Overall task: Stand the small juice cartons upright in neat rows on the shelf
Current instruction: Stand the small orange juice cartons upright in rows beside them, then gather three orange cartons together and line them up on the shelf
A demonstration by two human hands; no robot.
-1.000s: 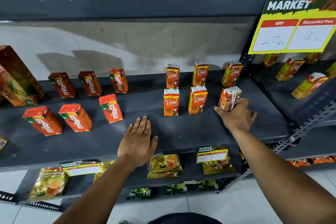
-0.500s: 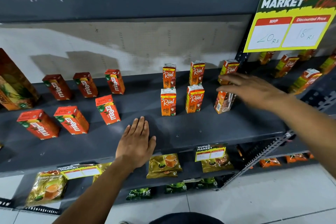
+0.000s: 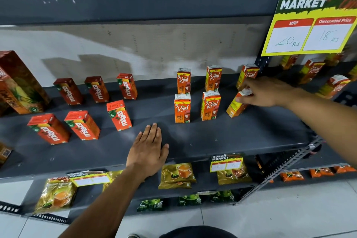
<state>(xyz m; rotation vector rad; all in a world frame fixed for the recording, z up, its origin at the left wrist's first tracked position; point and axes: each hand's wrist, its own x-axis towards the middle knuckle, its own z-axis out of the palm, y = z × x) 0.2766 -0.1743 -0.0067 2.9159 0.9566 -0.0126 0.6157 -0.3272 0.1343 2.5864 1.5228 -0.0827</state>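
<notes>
Six small orange Real juice cartons stand in two rows of three on the grey shelf [image 3: 212,137]. The back row [image 3: 213,78] and two of the front row [image 3: 182,108] are upright. The front right carton [image 3: 234,109] leans to the right, yellow side facing me. My right hand [image 3: 268,92] reaches in from the right and pinches that carton's white top between thumb and fingers. My left hand [image 3: 148,150] lies flat and empty on the shelf near its front edge. Six red Maaza cartons [image 3: 119,115] stand in two rows to the left.
A tall pineapple juice carton [image 3: 19,83] stands at the far left. A yellow price sign [image 3: 313,19] hangs at the upper right. More Real cartons [image 3: 332,85] sit on the neighbouring shelf to the right. Tea packets [image 3: 177,175] fill the shelf below.
My right hand let go of the front right carton, lifted open above it, and has now closed on its top. The carton leans more. My left hand has stayed flat.
</notes>
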